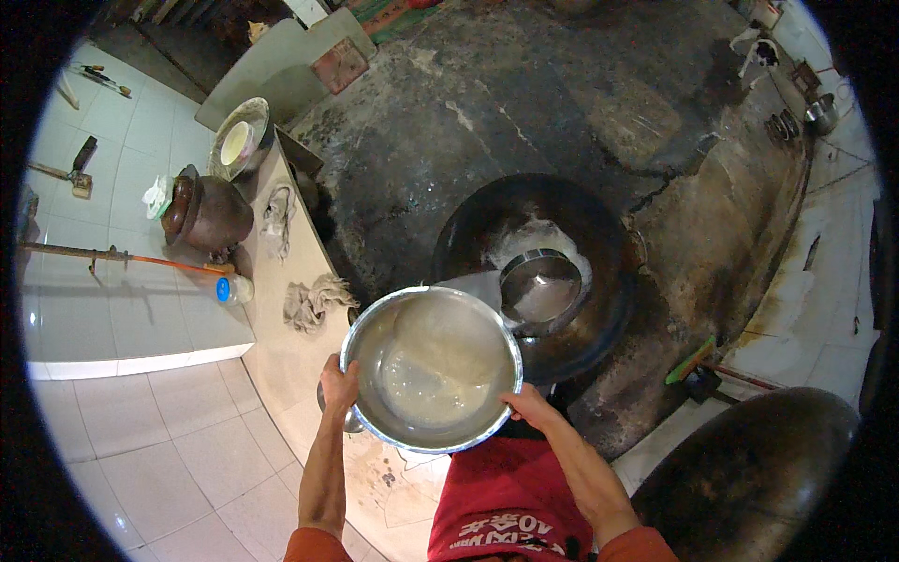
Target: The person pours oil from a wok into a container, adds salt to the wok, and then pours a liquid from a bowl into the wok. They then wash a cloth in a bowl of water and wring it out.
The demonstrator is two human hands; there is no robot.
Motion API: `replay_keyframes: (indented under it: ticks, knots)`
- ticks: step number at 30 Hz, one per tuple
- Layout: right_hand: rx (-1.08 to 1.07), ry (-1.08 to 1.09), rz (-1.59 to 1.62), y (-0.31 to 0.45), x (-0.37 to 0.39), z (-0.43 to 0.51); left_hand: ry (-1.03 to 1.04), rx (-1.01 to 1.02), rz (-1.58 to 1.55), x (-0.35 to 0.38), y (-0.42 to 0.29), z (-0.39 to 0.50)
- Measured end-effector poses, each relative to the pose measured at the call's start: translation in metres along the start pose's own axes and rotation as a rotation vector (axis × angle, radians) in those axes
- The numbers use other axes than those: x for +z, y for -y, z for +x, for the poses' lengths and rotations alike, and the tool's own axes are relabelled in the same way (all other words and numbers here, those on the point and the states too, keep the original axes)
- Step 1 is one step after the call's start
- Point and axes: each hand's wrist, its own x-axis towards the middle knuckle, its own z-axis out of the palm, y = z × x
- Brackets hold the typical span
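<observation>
I hold a wide stainless-steel basin [362, 414] level in front of me, above the counter edge and the near left side of a black iron wok [597, 330]. My left hand [339, 383] grips its left rim, thumb on top. On the right rim is my right hand [528, 406], its underside fingers partly hidden. Inside the basin lies a pale, cloudy cream-coloured content [442, 358], smooth on one side and bubbly on the other; its kind is unclear. A round metal vessel [541, 286] sits in the wok amid whitish foam [537, 235].
The wok is set in a dark, cracked cement stove top [506, 126]. Crumpled cloths [316, 302], a brown clay jar [211, 211], a blue-lidded jar [235, 289] and a basin with a bowl [239, 140] line the left counter. At lower right leans a large dark wok-shaped lid or pan [744, 478].
</observation>
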Motion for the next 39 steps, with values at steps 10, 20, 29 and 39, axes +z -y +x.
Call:
replay_keyframes:
  ticks: [10, 20, 29, 39]
  knots:
    - [-0.019, 0.02, -0.071, 0.014, -0.001, -0.009, -0.015, 0.031, -0.02, -0.001, 0.011, 0.004]
    - [-0.107, -0.012, -0.081, 0.05, -0.016, -0.059, 0.08, 0.02, -0.503, 0.016, -0.007, -0.025]
    - [-0.447, -0.262, -0.424, 0.115, -0.075, -0.112, 1.074, -0.536, -0.921, 0.022, -0.045, -0.064]
    - [-0.366, -0.219, -0.385, 0.168, -0.121, -0.135, 0.89, -0.476, -1.124, 0.031, -0.09, -0.109]
